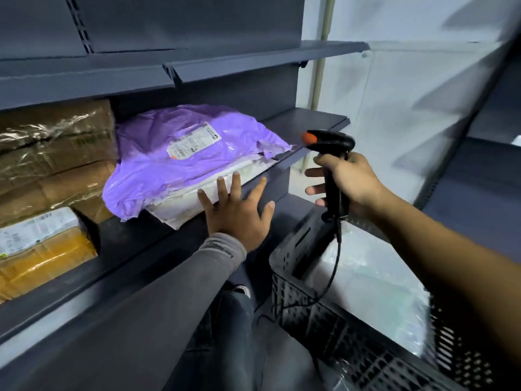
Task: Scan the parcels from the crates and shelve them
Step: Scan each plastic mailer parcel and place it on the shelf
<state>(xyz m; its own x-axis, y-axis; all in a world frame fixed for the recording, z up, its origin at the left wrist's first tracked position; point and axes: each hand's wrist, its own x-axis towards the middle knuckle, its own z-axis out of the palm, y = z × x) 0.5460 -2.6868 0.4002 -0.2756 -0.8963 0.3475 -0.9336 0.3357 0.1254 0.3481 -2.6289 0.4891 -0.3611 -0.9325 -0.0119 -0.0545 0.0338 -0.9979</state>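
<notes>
A purple plastic parcel (180,159) with a white label lies on the grey shelf (307,122), on top of a white parcel (197,197) that sticks out over the shelf's front edge. My left hand (238,213) is spread flat with straight fingers, its fingertips at the white parcel's front edge. My right hand (346,180) grips the handle of a black barcode scanner (332,153) with an orange tip, held just right of the shelf end. Below it stands a black perforated crate (324,320) holding white plastic parcels (366,280).
Brown cardboard boxes wrapped in tape (53,153) and a yellow-taped box (42,255) fill the shelf's left side. An upper shelf (253,63) hangs overhead. The scanner's cable (329,277) drops into the crate. More grey shelving (479,176) stands at right.
</notes>
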